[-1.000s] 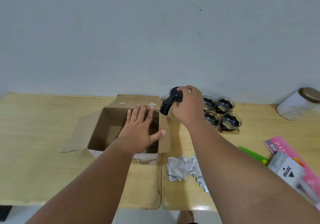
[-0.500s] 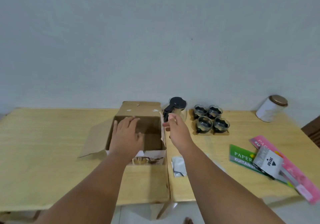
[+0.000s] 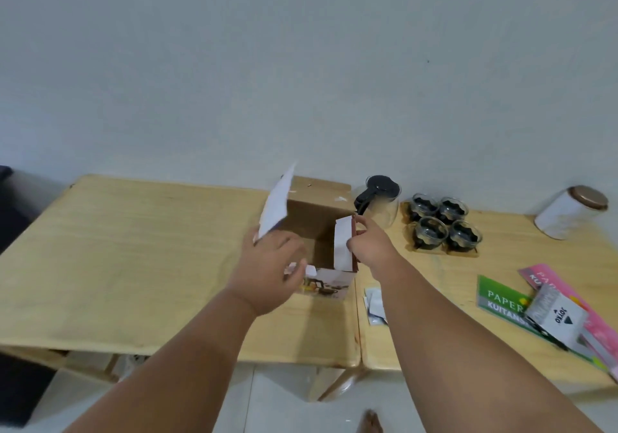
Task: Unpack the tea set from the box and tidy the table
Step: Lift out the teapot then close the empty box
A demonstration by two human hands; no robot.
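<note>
Between your hands: cardboard box (image 3: 317, 228), top open, interior dark and seemingly empty as far as can be seen. Your left hand (image 3: 271, 262) grips the left flap (image 3: 276, 203) near its lower edge, white face showing, stood up and leaning over the opening. Your right hand (image 3: 371, 248) pinches the right flap (image 3: 342, 245) between thumb and fingers, held upright. Judged purpose: you have both flaps raised to fold the box shut, since its contents look to be out.

Beyond your right hand: glass teapot (image 3: 381, 203), black lid and handle, upright, just beside the box's far right corner and out of the flaps' path.

Right of your right hand, past the teapot: four glass cups (image 3: 433, 232) in a square on a wooden tray (image 3: 468, 254), grouped so the set stands together.

Just beside your right forearm: crumpled wrappers (image 3: 376, 302), loose on the table (image 3: 133, 248); likely packing waste for you to clear.

Well right of your right arm: white canister (image 3: 568, 213) with brown lid; green receipt book (image 3: 498, 299), pink book (image 3: 541, 274) and small white carton (image 3: 561, 320), overlapping in a heap. Judged unsorted; tidying not yet done.
</note>
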